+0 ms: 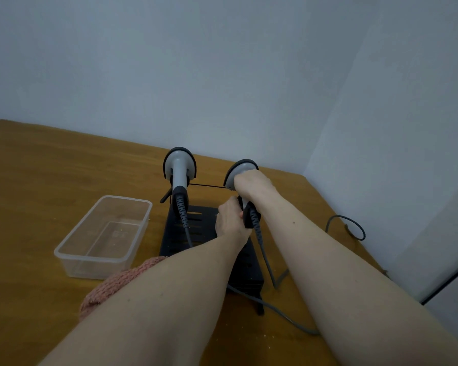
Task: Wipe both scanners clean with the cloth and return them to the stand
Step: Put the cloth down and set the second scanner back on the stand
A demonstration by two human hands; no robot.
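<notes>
**Two scanners up on the stand**

The left scanner [179, 169] sits on the black stand [180, 233], head up and far, handle slanting down toward the near side. The right scanner [239, 171] leans the same way. The right hand [253, 184] wraps round its neck, and the left hand [229, 219] pinches its handle end. The hands hide most of it. A pink cloth [117, 282] peeks out under the left arm. A clear box [103, 233] sits left on the brown counter [37, 180], by grey walls.
</notes>
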